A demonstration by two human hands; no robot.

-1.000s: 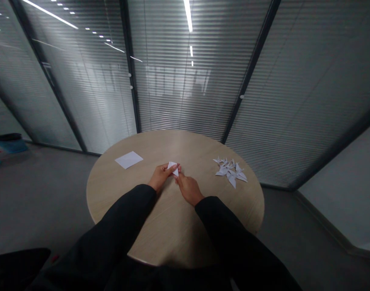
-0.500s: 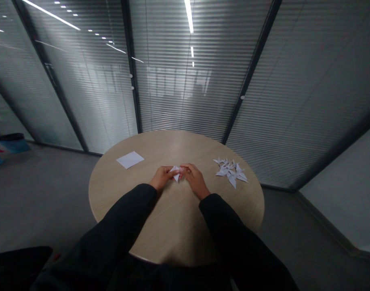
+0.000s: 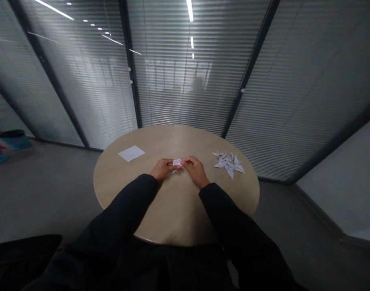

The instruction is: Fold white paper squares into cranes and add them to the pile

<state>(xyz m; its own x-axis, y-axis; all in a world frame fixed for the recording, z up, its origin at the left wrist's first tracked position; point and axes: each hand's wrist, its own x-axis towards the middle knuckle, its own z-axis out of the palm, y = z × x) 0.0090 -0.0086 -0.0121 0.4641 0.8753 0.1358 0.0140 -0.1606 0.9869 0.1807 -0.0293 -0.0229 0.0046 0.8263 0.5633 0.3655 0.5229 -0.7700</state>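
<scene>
White paper is being worked at the middle of the scene: a small white folded paper piece (image 3: 176, 163) is being held low over the round pale wooden desk (image 3: 173, 210), pinched from both sides. The left hand (image 3: 162, 167) is closing its fingertips on the piece's left edge, and the right hand (image 3: 196, 169) is gripping the right edge between thumb and forefinger, so neither hand is lying open. The piece is too small to tell which creases it is carrying, though it is looking compact and only partly shaped.

Black sleeves are running back from both wrists toward the camera. To the right of the right hand, well apart from it, a loose cluster of pointed white folded paper figures (image 3: 228, 162) is lying on the desk; these appear to be finished. To the left, near the far rim, one flat white square sheet (image 3: 131, 153) is lying unfolded, seemingly the only one waiting. Beyond the desk, glass walls with grey slatted blinds (image 3: 294, 81) are standing all around.
</scene>
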